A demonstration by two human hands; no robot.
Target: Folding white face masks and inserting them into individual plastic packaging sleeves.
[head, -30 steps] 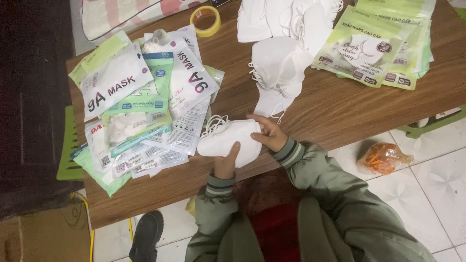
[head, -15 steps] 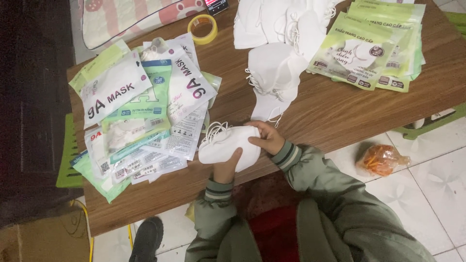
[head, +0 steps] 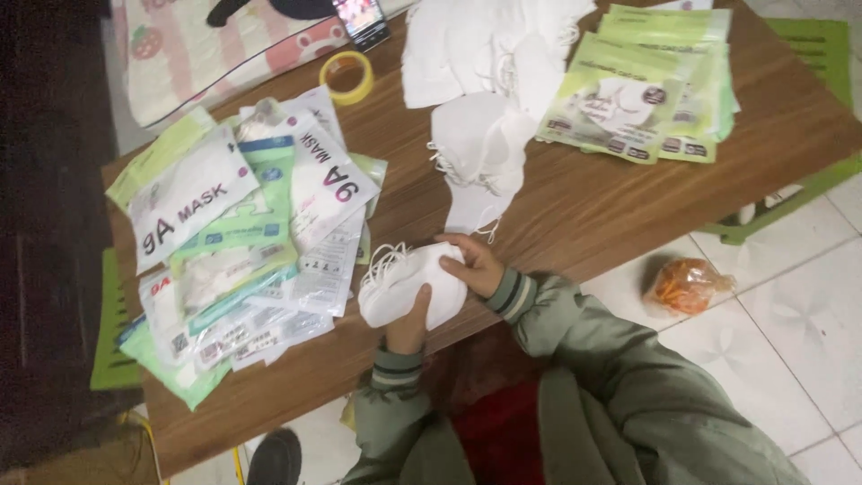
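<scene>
L hand [head: 410, 316] half hidden under masks [head: 409, 283]; R hand [head: 474, 263] atop.

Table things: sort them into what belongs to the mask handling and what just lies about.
In hand: left hand, right hand, white mask stack, loose white masks, mask packets, green packets.
Lying about: tape roll, phone, orange bag.

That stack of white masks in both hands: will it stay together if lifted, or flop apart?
The stack of white masks probably weighs little and feels soft. Held between left hand and right hand, it likely stays together. Its loose ear loops may snag.
</scene>
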